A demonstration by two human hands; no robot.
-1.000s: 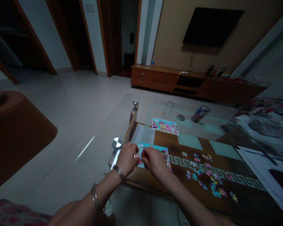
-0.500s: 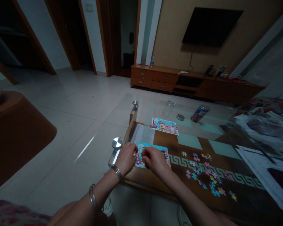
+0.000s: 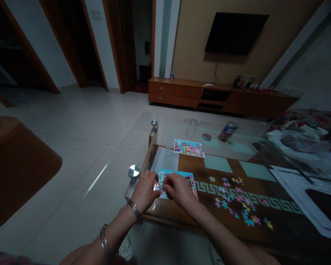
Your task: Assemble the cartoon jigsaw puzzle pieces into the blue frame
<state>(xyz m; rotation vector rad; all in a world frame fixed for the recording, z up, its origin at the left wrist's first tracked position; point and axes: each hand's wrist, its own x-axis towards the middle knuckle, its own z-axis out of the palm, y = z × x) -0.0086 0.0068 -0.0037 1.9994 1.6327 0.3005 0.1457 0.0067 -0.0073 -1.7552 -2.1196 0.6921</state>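
Note:
A partly assembled colourful jigsaw puzzle (image 3: 182,175) lies on the glass coffee table (image 3: 223,163) near its left corner. My left hand (image 3: 145,189), with bangles on the wrist, rests on the puzzle's left edge. My right hand (image 3: 179,189) lies over its middle, fingers bent down onto the pieces. The fingertips of both hands meet over the puzzle's left part; whether a piece is pinched there is hidden. Several loose puzzle pieces (image 3: 238,200) are scattered to the right of my right hand.
A finished picture card (image 3: 189,147) lies farther back. Behind it stand a clear plastic cup (image 3: 192,127), a round lid (image 3: 206,137) and a tilted printed tin (image 3: 227,131). Papers and bags (image 3: 306,162) crowd the table's right side. A TV cabinet (image 3: 209,95) lines the far wall.
The hands stay on the puzzle with only small finger movements. My head has turned slightly, so the scene sits a little lower and further left.

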